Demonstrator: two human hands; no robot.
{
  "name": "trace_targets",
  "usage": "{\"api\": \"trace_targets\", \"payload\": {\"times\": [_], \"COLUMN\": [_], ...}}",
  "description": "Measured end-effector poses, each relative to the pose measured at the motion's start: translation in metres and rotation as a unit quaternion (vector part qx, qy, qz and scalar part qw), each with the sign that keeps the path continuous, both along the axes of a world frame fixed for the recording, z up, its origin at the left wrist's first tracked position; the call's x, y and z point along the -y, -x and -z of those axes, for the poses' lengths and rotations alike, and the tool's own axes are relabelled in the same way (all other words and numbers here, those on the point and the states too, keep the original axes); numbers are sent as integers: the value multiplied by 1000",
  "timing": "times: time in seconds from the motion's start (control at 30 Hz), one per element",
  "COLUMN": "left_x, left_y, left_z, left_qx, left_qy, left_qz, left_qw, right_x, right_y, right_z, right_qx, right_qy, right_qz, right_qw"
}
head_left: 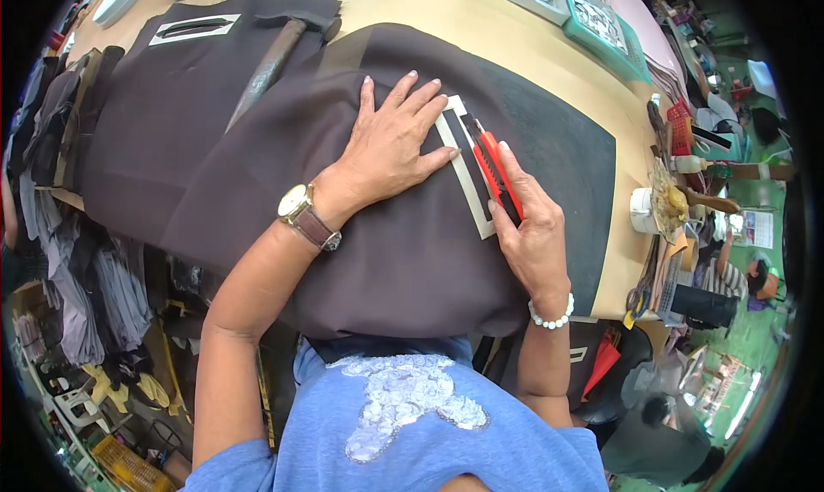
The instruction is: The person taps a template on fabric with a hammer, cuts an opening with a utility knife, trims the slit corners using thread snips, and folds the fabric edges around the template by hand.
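My left hand (390, 140) lies with fingers spread on a dark brown piece of fabric (403, 260), its thumb touching a white rectangular frame piece (464, 179) with a long slot. In my right hand (534, 230) is a red utility knife (513, 173), gripped along its body. The blade end points away from me, beside the frame's far right part; I cannot tell whether the blade touches the fabric. Part of the fabric drapes over the table edge towards my body. Under its right side lies a black mat (571, 175).
A hammer (270, 73) rests on the fabric at left, near another dark panel with a white-framed slot (196, 30). A teal basket (605, 24) stands at the far right. Along the right edge are a white pot (642, 211) and scissors (636, 300). Other people are in the background.
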State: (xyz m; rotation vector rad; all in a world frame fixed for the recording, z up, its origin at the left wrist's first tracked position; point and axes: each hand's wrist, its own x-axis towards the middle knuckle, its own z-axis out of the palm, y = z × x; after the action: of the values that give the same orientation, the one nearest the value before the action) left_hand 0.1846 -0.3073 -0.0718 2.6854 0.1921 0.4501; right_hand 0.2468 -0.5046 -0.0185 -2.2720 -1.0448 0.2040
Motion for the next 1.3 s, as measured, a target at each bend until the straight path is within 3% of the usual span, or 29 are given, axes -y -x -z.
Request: {"api": "trace_targets", "payload": {"times": [0.23, 0.93, 1.3], "left_x": [1, 1, 1], "left_y": [1, 1, 1], "left_z": [-1, 1, 2], "left_qx": [1, 15, 9], "left_qy": [-3, -2, -10], "left_qz": [1, 0, 6], "left_qw": [1000, 1000, 1000], "right_x": [-6, -12, -51], "right_y": [-3, -3, -19], "right_z": [3, -3, -65], "right_qx": [70, 54, 205], "right_qy": [9, 43, 267], "right_qz": [-33, -25, -106], "right_qw": [997, 997, 936]}}
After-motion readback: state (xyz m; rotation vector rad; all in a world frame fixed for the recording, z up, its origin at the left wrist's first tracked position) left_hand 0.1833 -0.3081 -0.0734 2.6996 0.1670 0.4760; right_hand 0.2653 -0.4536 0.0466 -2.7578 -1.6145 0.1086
